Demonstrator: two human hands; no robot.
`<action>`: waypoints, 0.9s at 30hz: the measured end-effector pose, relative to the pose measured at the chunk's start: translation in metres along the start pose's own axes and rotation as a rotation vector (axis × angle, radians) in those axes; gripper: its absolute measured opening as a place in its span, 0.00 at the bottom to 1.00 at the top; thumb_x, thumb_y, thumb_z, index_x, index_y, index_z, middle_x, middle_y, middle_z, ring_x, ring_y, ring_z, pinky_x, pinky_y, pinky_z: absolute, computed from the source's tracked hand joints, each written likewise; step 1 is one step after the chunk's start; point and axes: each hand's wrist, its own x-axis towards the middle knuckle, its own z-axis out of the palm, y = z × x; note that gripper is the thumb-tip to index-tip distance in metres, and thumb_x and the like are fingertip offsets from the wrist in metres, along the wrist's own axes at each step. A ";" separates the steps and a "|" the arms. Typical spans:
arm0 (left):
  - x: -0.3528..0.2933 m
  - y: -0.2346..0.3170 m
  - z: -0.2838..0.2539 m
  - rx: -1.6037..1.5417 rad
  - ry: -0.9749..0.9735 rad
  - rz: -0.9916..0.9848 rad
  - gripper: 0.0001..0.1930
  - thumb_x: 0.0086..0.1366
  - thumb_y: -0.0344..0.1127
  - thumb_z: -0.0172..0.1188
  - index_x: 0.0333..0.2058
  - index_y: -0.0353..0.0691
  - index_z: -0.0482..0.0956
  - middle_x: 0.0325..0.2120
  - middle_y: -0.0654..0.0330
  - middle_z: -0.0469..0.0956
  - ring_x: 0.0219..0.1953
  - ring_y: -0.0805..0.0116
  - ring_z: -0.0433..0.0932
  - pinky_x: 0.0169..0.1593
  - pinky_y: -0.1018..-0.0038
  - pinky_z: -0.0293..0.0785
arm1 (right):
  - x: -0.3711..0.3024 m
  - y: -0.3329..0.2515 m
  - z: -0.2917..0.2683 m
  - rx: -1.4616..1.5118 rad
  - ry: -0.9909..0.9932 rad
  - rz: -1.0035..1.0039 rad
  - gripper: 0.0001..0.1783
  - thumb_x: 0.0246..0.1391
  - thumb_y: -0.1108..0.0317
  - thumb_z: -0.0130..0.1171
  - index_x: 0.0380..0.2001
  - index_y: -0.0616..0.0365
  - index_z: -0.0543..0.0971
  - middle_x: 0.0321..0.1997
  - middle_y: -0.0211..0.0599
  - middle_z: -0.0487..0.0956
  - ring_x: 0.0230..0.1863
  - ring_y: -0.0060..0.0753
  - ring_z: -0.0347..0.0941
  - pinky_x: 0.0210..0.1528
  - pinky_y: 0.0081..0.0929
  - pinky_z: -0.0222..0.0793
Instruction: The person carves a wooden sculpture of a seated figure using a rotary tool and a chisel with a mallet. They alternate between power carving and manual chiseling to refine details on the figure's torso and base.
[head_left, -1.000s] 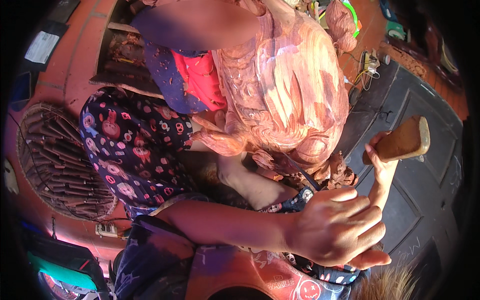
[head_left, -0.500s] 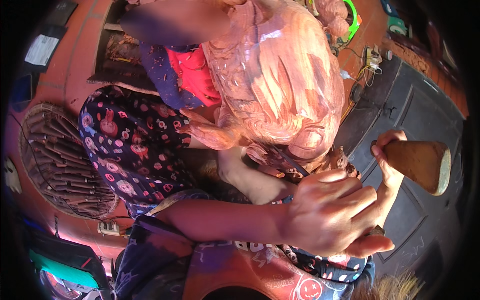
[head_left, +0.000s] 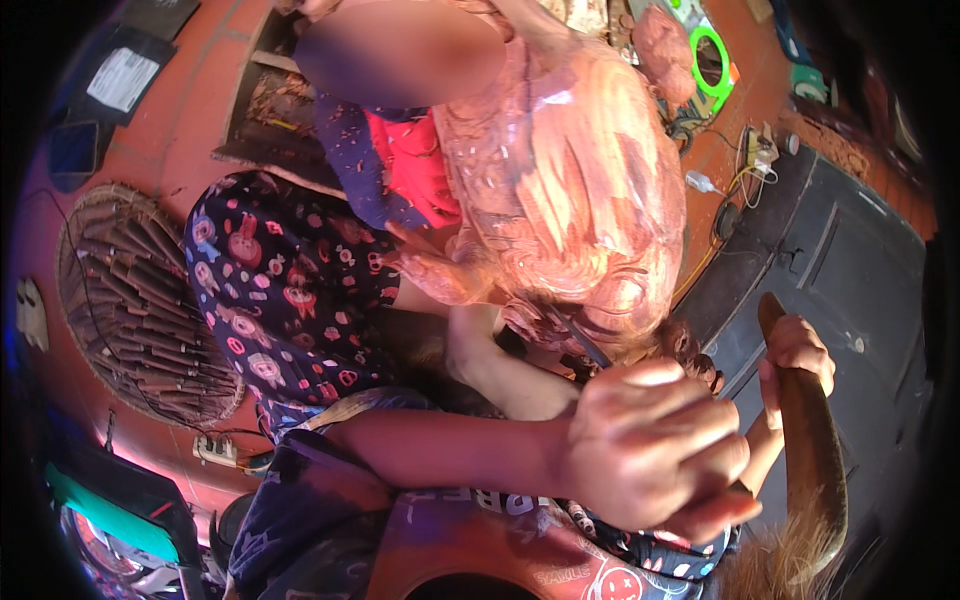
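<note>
My left hand [head_left: 655,450] is wrapped around a chisel [head_left: 580,338]. Its dark shaft slants up and left from the fist to the lower edge of a large, rounded reddish-wood carving [head_left: 570,190]; most of its handle is hidden in the fingers. Whether the tip bites into the wood, I cannot tell. Off to the right, my right hand [head_left: 800,355] grips the narrow end of a wooden mallet [head_left: 815,450]. Its broad end hangs toward the lower right, partly behind some hair. Swirling grooves cover the carving's lower side.
Across the carving leans another person in a navy and red top [head_left: 410,165], flecked with shavings. A round woven basket [head_left: 75,290] of several chisels lies at the left. On the right is a dark panel [head_left: 850,270]; cables [head_left: 745,180] and a small bottle [head_left: 700,182] lie beyond the carving.
My right hand has lowered slightly, and the mallet has swung from pointing right to pointing down. My left hand keeps the chisel at the carving. The whole view has shifted a little.
</note>
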 end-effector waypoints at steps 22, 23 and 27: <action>-0.004 -0.014 -0.009 0.048 0.049 -0.004 0.15 0.54 0.42 0.63 0.16 0.44 0.70 0.14 0.66 0.66 0.15 0.71 0.67 0.20 0.73 0.59 | 0.004 0.013 0.002 -0.343 0.078 -0.082 0.15 0.38 0.89 0.57 0.26 0.59 0.68 0.19 0.35 0.68 0.21 0.33 0.65 0.27 0.31 0.63; -0.003 -0.015 -0.011 0.085 0.052 -0.024 0.13 0.52 0.42 0.64 0.17 0.45 0.72 0.14 0.67 0.66 0.15 0.71 0.67 0.20 0.74 0.59 | 0.005 0.013 0.001 -0.306 0.080 -0.119 0.16 0.38 0.89 0.58 0.27 0.59 0.68 0.19 0.35 0.68 0.21 0.33 0.65 0.27 0.32 0.63; -0.004 -0.013 -0.006 0.112 0.024 0.023 0.13 0.56 0.42 0.61 0.17 0.45 0.72 0.16 0.67 0.67 0.15 0.72 0.66 0.20 0.75 0.58 | 0.003 0.013 -0.002 -0.230 0.082 -0.130 0.17 0.39 0.90 0.57 0.30 0.59 0.69 0.22 0.37 0.70 0.23 0.34 0.65 0.29 0.34 0.64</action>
